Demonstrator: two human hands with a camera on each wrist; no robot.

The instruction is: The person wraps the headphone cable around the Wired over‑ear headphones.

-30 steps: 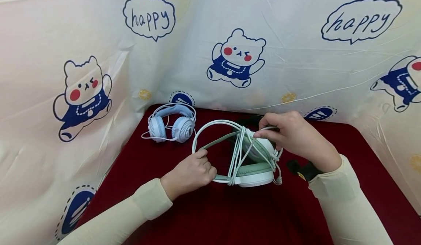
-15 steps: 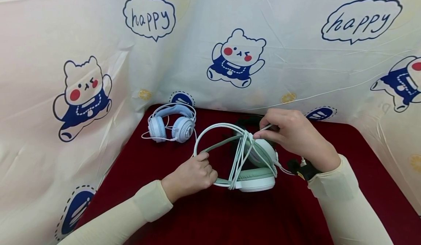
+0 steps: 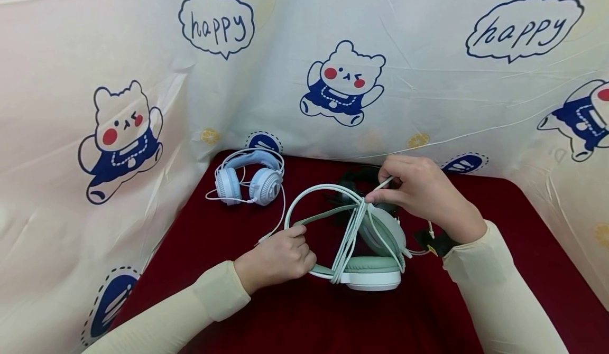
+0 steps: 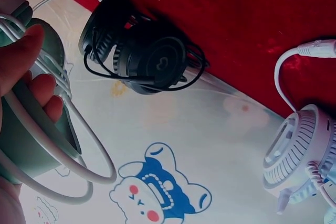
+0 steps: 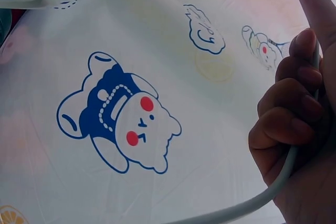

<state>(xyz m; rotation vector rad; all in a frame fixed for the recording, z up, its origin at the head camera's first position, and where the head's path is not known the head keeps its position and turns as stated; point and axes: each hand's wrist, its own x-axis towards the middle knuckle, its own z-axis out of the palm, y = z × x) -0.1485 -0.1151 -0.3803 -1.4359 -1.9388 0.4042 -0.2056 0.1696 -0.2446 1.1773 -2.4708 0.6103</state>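
A pair of white headphones with green padding (image 3: 373, 281) is held up over the table, ear cups toward the right. My left hand (image 3: 278, 256) grips its headband at the left end. Several turns of pale cable (image 3: 349, 245) wrap across the headband just before the ear cups. My right hand (image 3: 423, 190) pinches the cable's free run above the upper ear cup. In the right wrist view that cable (image 5: 236, 211) passes through the curled fingers (image 5: 286, 124). The left wrist view shows the padded band (image 4: 44, 119) within my left hand's grasp.
Pale blue headphones (image 3: 266, 186) stand at the table's back left, their cable trailing toward my left hand. Black headphones (image 4: 157, 59) lie behind the held pair, partly hidden in the head view. A dark red cloth (image 3: 295, 317) covers the table. A printed curtain (image 3: 423, 95) hangs around it.
The held headphones have lowered and shifted slightly right. The cable turns are drawn closer together. The loose cable end near the ear cups has swung right, toward my right wrist.
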